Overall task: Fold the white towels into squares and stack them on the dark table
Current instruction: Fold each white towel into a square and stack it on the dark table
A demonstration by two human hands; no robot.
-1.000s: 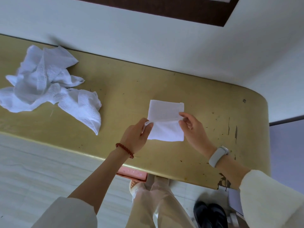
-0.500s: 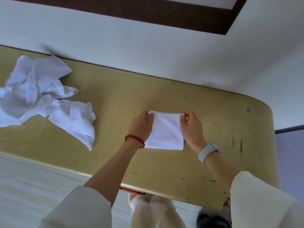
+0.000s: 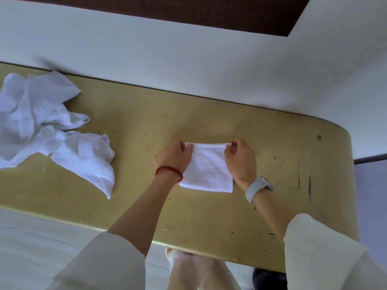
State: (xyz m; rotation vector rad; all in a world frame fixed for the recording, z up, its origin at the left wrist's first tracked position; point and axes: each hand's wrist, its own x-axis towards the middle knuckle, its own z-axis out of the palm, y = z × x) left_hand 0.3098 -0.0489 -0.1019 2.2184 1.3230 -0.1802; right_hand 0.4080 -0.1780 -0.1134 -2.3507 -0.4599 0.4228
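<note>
- My left hand [image 3: 172, 156] sits at the far left corner of the folded white towel [image 3: 206, 168], fingers curled in and pinching that corner against the tabletop [image 3: 209, 216].
- My right hand [image 3: 240, 159] mirrors it at the far right corner, thumb and fingers closed on the folded edge there.
- The folded towel lies flat as a near square between my two hands, about midway between the tabletop's near and far edges and right of its middle; its near edge and near right corner are free of my hands.
- I see the doubled layers along the far edge of the towel, lined up between my fingertips.
- The pile of unfolded white towels [image 3: 48, 126] lies crumpled at the left end of the tabletop, touching the far edge and well apart from the folded one; one towel trails from it toward the near edge.
- I cannot tell how many towels are in that pile.
- The tabletop is a scuffed olive-gold surface with a rounded right end, dark scratches showing near that end.
- A red bead bracelet [image 3: 169, 172] circles my left wrist, just beside the towel's near left corner.
- A grey-strapped watch [image 3: 258, 188] is on my right wrist, near the towel's near right corner.
- My cream sleeves [image 3: 326, 254] are pushed up both forearms, hanging over the tabletop's near edge.
</note>
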